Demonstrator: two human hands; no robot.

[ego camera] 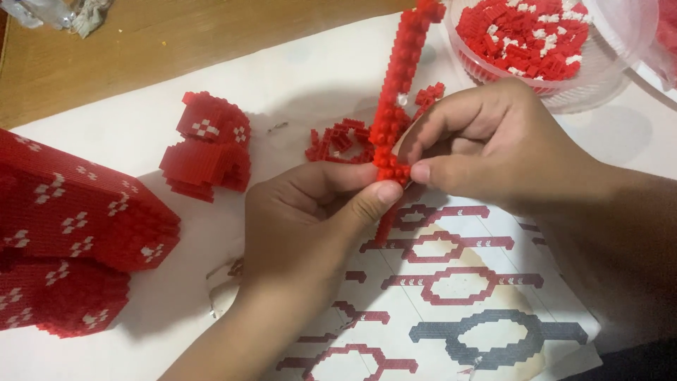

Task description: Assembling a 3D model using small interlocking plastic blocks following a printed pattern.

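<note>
Head camera, looking down: both hands pinch the lower end of a long red brick strip [398,85] held above a printed pattern sheet [451,282], left hand [310,219] gripping from below, right hand [486,141] clamping thumb and forefinger beside it. Loose red bricks [338,140] lie behind; a clear bowl of bricks [599,92] sits nearby, with two built red sections [208,144] at left.

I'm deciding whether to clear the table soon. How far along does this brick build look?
Done: a large red block with white patterns and a smaller built piece sit on the white sheet. In hand: the left hand and right hand pinch a long red strip. Left: a bowl of loose bricks and a small loose pile, so likely plenty remains.
</note>
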